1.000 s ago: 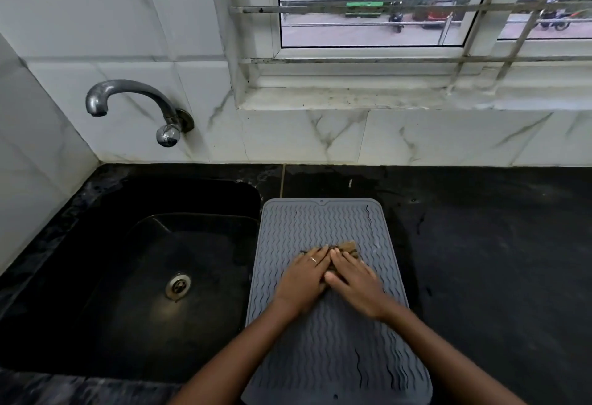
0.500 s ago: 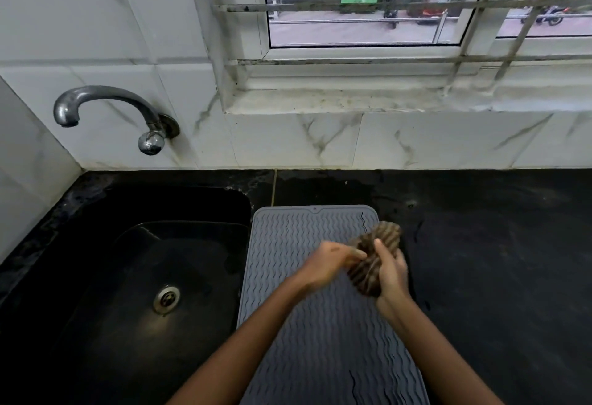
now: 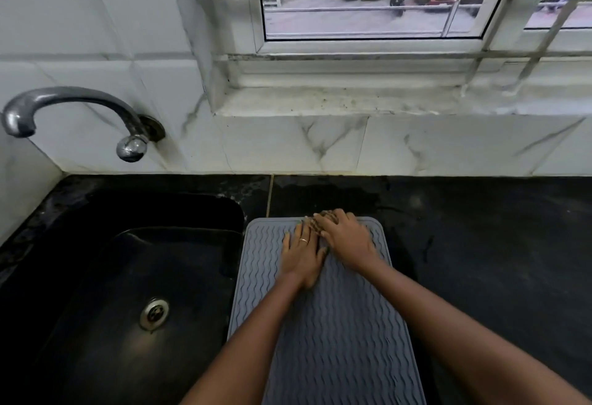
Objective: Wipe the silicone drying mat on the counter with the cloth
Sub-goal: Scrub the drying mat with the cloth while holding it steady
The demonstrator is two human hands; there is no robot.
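Note:
A grey silicone drying mat (image 3: 336, 340) with wavy ridges lies on the black counter, just right of the sink. Both hands rest side by side at its far end. My right hand (image 3: 347, 239) presses down on a brown cloth (image 3: 323, 217); only a small patch of the cloth shows under the fingertips near the mat's back edge. My left hand (image 3: 302, 252), with a ring on one finger, lies flat on the mat against the right hand, its fingertips touching the cloth.
A black sink (image 3: 128, 292) with a metal drain (image 3: 154, 312) sits left of the mat. A chrome tap (image 3: 73, 113) sticks out of the marble wall above it. Black counter (image 3: 496, 244) stretches to the right. A window ledge (image 3: 352, 100) runs along the back.
Half a second ago both hands held the bunched cloth up above the mat's right side. Now the cloth is pressed flat at the mat's far end under both hands.

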